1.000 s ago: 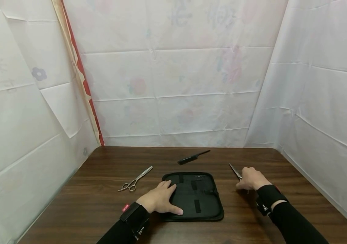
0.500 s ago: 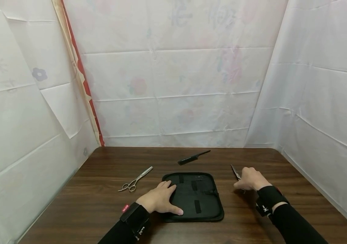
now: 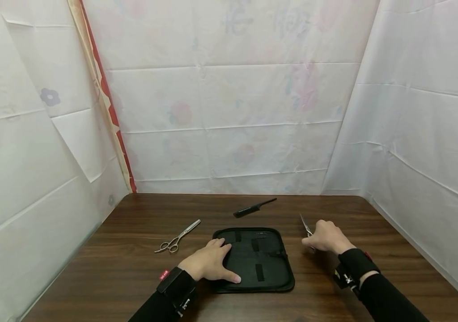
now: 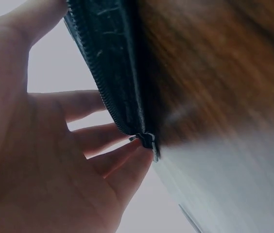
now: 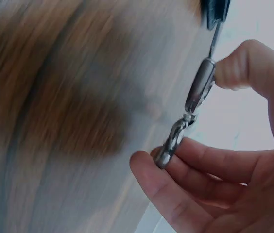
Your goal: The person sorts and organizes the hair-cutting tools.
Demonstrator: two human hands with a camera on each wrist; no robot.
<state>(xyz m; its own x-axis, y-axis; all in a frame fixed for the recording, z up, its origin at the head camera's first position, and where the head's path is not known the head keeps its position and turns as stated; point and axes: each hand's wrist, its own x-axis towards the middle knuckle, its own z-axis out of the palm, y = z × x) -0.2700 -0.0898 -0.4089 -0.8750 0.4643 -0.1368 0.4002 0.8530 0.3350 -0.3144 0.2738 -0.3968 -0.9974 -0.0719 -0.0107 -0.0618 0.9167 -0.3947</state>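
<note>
A black zip case lies open on the table, with dark elastic loops across its inside. My left hand rests on its left edge, fingers and thumb spread; in the left wrist view the fingers reach past the case's zipper. To the right of the case, my right hand holds a pair of scissors with the blades pointing away. In the right wrist view, the thumb and fingers grip the scissors' metal handles, which appear above the blurred table.
A second pair of silver scissors lies left of the case, looking like thinning scissors. Behind the case is a black tail comb. The brown wooden table is bordered by white sheets at the back and both sides.
My right hand has shifted slightly left, towards the case, carrying the scissors. The left hand stays on the case's edge.
</note>
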